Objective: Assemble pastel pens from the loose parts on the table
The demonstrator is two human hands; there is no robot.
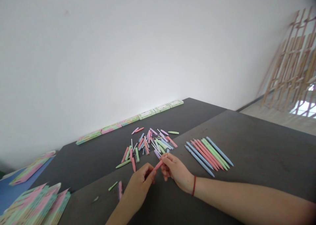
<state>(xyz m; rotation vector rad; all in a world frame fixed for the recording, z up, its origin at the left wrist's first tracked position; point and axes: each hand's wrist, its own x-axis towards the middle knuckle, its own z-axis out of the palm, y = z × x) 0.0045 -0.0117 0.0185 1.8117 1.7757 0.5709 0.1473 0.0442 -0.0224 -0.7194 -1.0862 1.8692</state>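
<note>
Between my two hands is a pink pen barrel (158, 165), tilted up to the right. My left hand (142, 179) pinches its lower left end. The fingers of my right hand (177, 170), with a red cord at the wrist, close round its upper end. Just beyond lies a loose pile of pen parts (148, 142) in pink, green, blue and lilac, with thin white refills among them. To the right, several whole pens (209, 154) in blue, pink and green lie side by side in a slanted row.
Flat printed boxes (145, 114) line the wall edge of the dark table (259, 146). Stacked printed packs (41, 205) stand at the front left. A small green piece (113, 186) and a pink part (120, 189) lie near my left forearm. Wooden racks (293, 60) lean at right.
</note>
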